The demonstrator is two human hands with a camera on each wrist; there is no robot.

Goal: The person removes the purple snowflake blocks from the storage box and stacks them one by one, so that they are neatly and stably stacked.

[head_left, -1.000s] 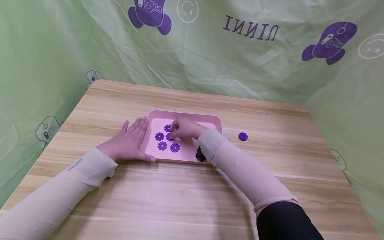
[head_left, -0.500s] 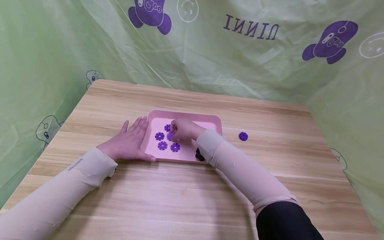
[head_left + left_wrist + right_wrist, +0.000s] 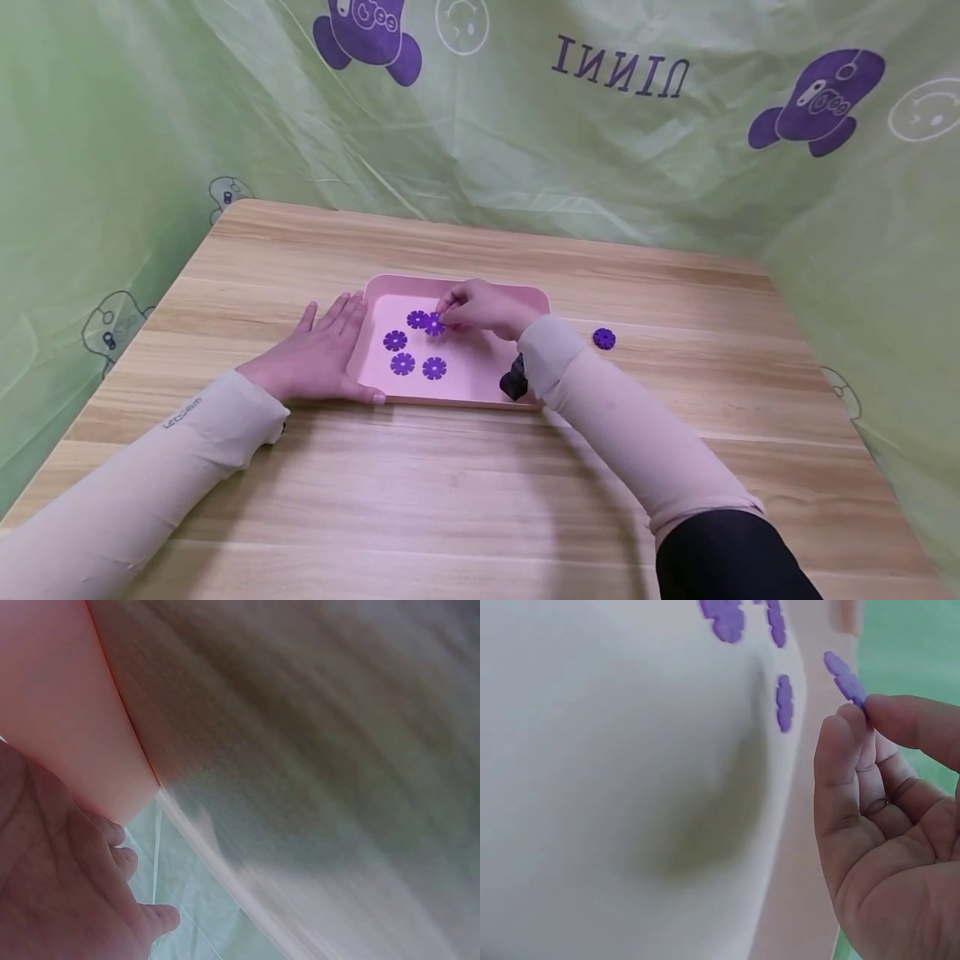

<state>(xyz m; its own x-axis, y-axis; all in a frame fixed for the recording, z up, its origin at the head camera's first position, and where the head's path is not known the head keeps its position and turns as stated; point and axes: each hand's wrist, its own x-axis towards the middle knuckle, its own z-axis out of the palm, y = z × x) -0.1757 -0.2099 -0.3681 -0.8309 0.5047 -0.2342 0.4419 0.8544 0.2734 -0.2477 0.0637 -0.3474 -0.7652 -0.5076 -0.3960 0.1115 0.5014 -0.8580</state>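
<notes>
Between thumb and fingertips, my right hand pinches a purple notched plastic disc, raised above the floor of a pink tray. Several matching discs lie flat in the tray's left half, among them one at the front and one at the left. The held disc overlaps the rear one in the head view. My left hand lies with fingers straight and spread along the tray's left side, its thumb at the front left corner. In the left wrist view, that palm is beside the pink tray wall.
Right of the tray, another purple notched piece lies on the wooden table. A black wrist camera hangs under my right wrist over the tray. Green printed curtain closes off the back and sides.
My right hand has picked up the middle disc from the tray floor and moved up, slightly back and to the right with it. The left hand holds its place.
</notes>
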